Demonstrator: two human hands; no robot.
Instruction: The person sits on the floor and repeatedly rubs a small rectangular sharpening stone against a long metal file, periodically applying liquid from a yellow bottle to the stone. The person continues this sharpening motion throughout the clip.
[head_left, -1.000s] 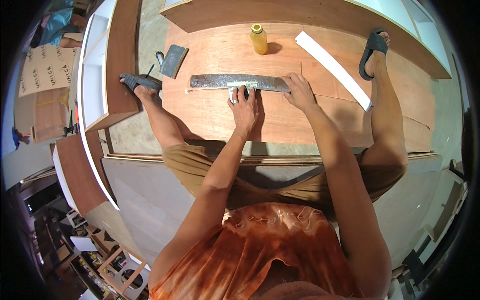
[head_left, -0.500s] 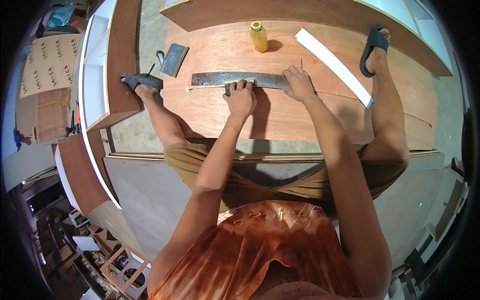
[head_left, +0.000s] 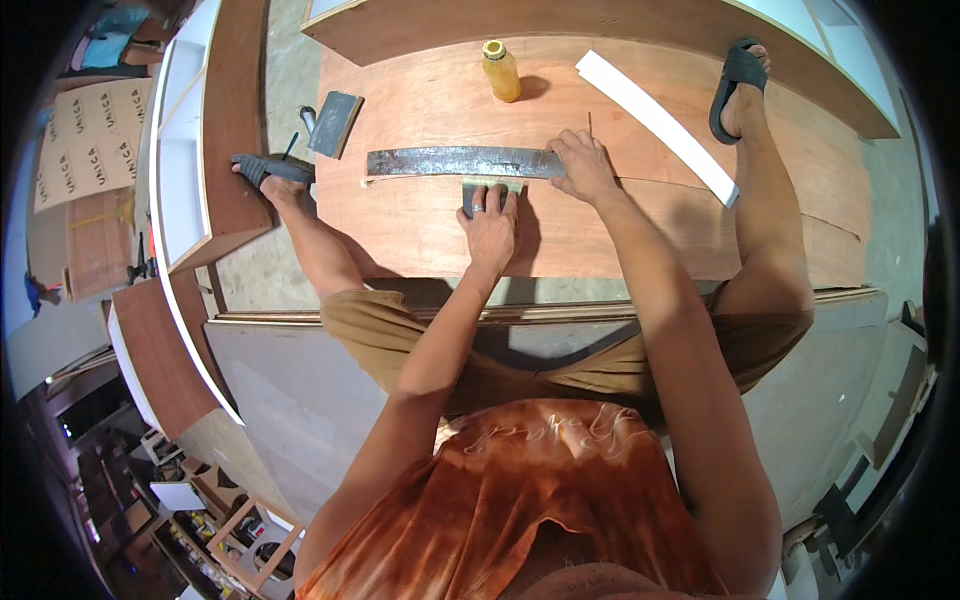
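Well, under the dark strip (head_left: 450,163) lies a plywood board (head_left: 400,245), sunlit and reddish-tan, on a concrete floor (head_left: 290,240). A cabinet (head_left: 233,110) stands well left of the strip, another (head_left: 480,28) beyond it. Above the strip sits a bottle (head_left: 500,75) of yellow liquid; a grey slab (head_left: 336,125) lies to its upper left, a white strip (head_left: 660,125) to its upper right.

The dark strip itself is long, narrow and glossy, mottled black and grey. At its right end the right hand (head_left: 585,168) grips it, fingertips by the far edge, thumb by the near one. Just below its middle, the left hand (head_left: 490,230) clasps a dark block (head_left: 470,195), fingers bent over it; whether block and strip touch, I cannot tell.
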